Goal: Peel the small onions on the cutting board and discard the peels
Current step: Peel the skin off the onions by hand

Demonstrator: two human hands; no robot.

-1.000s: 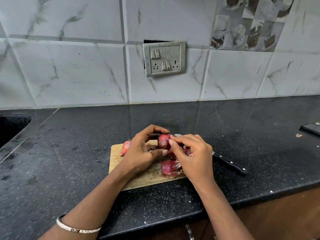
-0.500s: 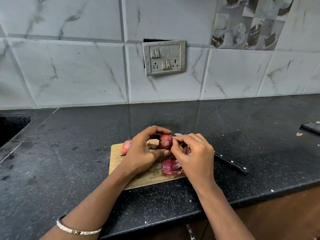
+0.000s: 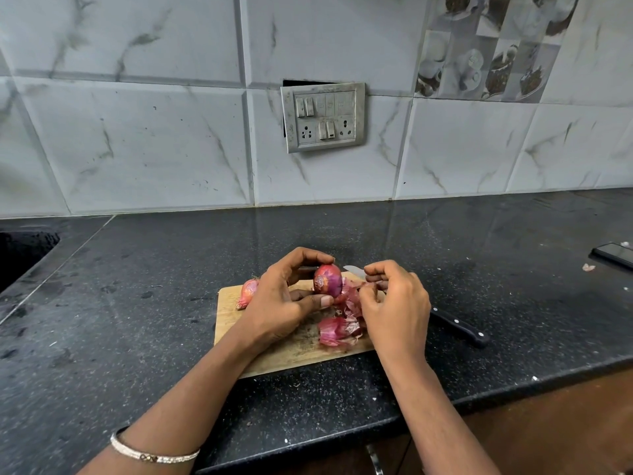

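While the left hand (image 3: 277, 303) grips the onion (image 3: 328, 281) between a fingertip on top and the thumb underneath, just above the cutting board (image 3: 233, 323), the right hand (image 3: 397, 303) pinches a strip of peel (image 3: 352, 289) just beside the bulb. The onion looks small, firm and light, and probably slick where purple flesh is bared, so holding it at its two ends seems safest. The peel looks thin and papery and would likely tear under a hard pull, so it is best taken close to the bulb. Loose peels (image 3: 339, 330) lie heaped on the board. A second onion (image 3: 248, 292), unpeeled, rests at its far left corner. A knife (image 3: 459, 328) lies partly behind the right hand.
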